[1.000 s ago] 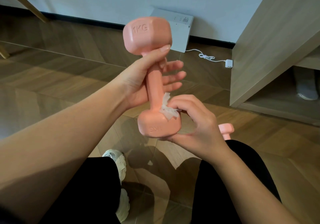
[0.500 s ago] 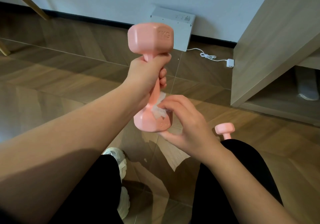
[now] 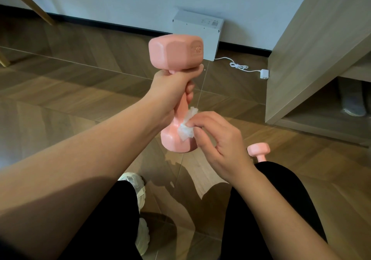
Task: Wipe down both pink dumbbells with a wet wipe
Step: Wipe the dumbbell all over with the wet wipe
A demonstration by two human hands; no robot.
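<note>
In the head view, our left hand [image 3: 172, 91] is curled tight around the upper handle of a matte pink dumbbell with faceted ends [image 3: 174, 52]. We hold it nearly upright in the air, just above the middle of the frame. One head points to 12 o'clock and the other to 6 o'clock. The raised lettering on the top head is too blurred for us to read.

Our right hand [image 3: 218, 145] pinches a crumpled white wet wipe [image 3: 187, 127] between thumb and fingertips. The wipe touches the dumbbell on its 3 o'clock side, where the handle meets the lower head.

At about 4 o'clock from the held weight is a second small pink dumbbell [image 3: 258, 150], well apart from it and lower down. We see only one head and a stub of handle above our knee in black trousers [image 3: 271, 209].

The brown herringbone wood floor [image 3: 70, 91] fills the background. At 12 o'clock a white rectangular box [image 3: 197, 32] leans against the pale wall. Its thin white cable [image 3: 239, 66] runs toward 3 o'clock to a small white plug [image 3: 264, 74]. A light wooden cabinet [image 3: 311, 48] takes up the 2 o'clock corner, and a grey shoe [image 3: 353, 101] sits in its open bottom space. At 6 o'clock a white mesh sneaker [image 3: 136, 181] shows between our legs.
</note>
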